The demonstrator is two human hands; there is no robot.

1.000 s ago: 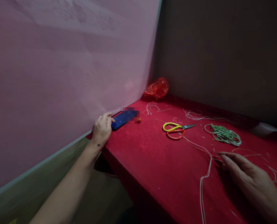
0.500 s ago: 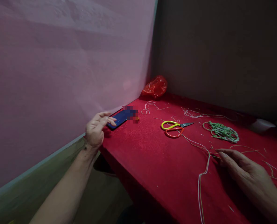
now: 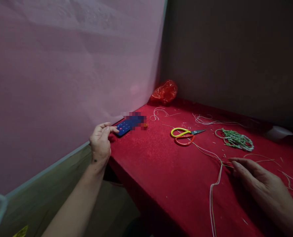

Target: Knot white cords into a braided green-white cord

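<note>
A phone [image 3: 124,127] lies on the red tabletop beside the pale wall, its lit screen showing rows of small marks and a red dot. My left hand [image 3: 100,138] is at its near end, one fingertip over the screen's edge, the other fingers loosely bent and apart. On the right, my right hand [image 3: 257,181] has thumb and forefinger closed on thin cords [image 3: 219,174], which meet at a small knot left of the fingertips. Yellow-and-red scissors [image 3: 184,135] rest open on the table, over one cord's end.
A bundle of green knotted cord [image 3: 236,140] lies right of the scissors. Loose threads [image 3: 157,113] and scraps are scattered about. A crumpled red plastic bag [image 3: 165,92] sits in the back corner, a white cup [image 3: 278,133] at the right. The red table's edge [image 3: 146,194] slants across the front.
The phone's screen now shows rows of marks and a red dot. My left hand has drawn back slightly from over the screen. A pale frame has come into view at the lower left.
</note>
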